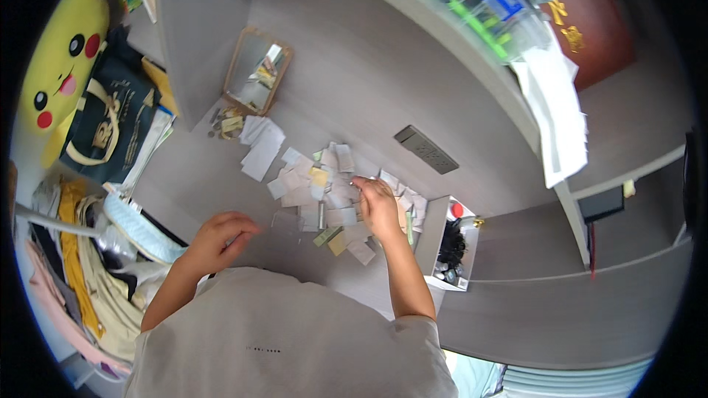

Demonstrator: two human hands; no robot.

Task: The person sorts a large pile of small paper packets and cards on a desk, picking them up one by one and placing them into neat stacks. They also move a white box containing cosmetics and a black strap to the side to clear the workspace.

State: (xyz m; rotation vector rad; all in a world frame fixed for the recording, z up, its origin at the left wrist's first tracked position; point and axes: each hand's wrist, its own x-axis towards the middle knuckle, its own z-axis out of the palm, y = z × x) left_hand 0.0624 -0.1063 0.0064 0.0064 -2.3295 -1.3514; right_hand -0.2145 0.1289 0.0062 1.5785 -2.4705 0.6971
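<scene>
Many small paper slips (296, 179), mostly pale with a few yellow and green ones, lie scattered over the desk in front of me. My right hand (379, 204) is over the right part of this spread, its thumb and index finger together at a tiny light object too small to name. Left of the slips, my left hand (224, 237) hovers near the desk's front edge with its fingers curled and nothing seen in it. A thin clear plastic piece (286, 226) lies between that hand and the slips.
A framed mirror (259, 72) leans at the back, with white papers (263, 149) and coins (215, 117) before it. At the right stands a white box (431, 235) holding a black fluffy thing. A dark tote bag (113, 116) and Pikachu plush (63, 61) are at left. An outlet strip (426, 149) is behind.
</scene>
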